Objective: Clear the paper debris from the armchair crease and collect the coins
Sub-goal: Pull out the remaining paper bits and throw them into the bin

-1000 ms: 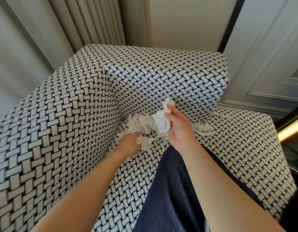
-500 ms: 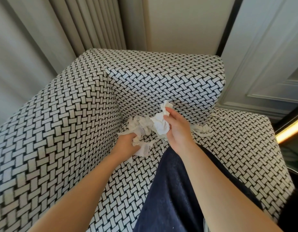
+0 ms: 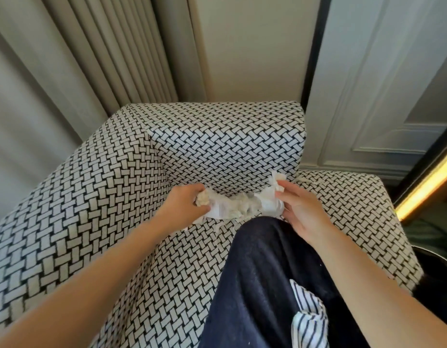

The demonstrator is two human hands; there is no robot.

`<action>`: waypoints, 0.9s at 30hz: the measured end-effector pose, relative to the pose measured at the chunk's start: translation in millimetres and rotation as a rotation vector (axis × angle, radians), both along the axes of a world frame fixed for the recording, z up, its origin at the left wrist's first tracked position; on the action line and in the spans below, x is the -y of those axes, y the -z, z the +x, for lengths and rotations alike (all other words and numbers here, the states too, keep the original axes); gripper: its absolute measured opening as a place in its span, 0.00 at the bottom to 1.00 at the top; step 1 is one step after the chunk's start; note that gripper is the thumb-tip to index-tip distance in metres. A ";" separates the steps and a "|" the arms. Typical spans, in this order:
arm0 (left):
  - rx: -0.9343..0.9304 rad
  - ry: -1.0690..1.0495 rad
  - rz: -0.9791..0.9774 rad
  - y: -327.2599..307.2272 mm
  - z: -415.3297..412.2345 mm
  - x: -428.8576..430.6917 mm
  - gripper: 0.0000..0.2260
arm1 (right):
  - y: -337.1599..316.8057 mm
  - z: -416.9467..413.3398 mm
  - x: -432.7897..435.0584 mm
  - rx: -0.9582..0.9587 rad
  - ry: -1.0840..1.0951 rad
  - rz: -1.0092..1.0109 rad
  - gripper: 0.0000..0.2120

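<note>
- Mostly, the view is filled by an armchair (image 3: 92, 209) covered in a black-and-white woven pattern, with its left arm, backrest and seat all shown.
- Behind it, a pleated beige curtain (image 3: 97, 59) is seen on the left and a panelled white wall (image 3: 368, 96) on the right.
- A leg (image 3: 262, 272) in dark blue fabric is laid across the seat, and a striped cloth (image 3: 307, 320) is bunched against it near the bottom edge.
- A glowing yellow light strip (image 3: 428, 187) is seen at the right edge.
- The left hand (image 3: 182, 207) is closed round a crumpled wad at the left end of the paper (image 3: 242, 207), with the fingers curled over it.
- The right hand (image 3: 302, 212) is pinching the right end, thumb pressed towards the fingers, and a torn bit is left sticking up above them.
- The paper, white and crumpled with small print on one piece, is held between both hands just above the crease where seat meets backrest.
- Small scraps (image 3: 218, 228) are seen on the seat under the paper.
</note>
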State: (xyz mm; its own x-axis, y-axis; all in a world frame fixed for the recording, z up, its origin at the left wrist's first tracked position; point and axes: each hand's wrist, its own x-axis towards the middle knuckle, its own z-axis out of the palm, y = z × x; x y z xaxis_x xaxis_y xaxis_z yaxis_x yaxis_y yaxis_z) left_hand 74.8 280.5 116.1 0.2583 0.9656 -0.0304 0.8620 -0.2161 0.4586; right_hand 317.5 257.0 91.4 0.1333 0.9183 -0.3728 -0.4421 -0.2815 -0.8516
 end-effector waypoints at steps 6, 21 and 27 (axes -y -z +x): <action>-0.084 0.224 0.081 -41.7 53.4 -7.1 0.18 | -1.1 82.3 34.9 0.318 -0.018 -0.037 0.13; 0.069 0.605 -0.015 -16.4 290.0 6.1 0.09 | 43.5 236.9 102.9 -0.258 0.667 -0.156 0.09; 0.047 0.626 -0.027 2.3 366.5 10.4 0.14 | 56.6 269.8 112.5 -0.442 1.079 -0.103 0.11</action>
State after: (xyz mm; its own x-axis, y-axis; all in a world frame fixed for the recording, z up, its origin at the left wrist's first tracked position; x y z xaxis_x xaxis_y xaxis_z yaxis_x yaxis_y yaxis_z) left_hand 441.3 270.1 113.8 0.7762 0.6299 -0.0277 0.5545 -0.6611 0.5054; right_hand 587.3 144.4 34.8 0.6656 0.3709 -0.6476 -0.7458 0.3620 -0.5593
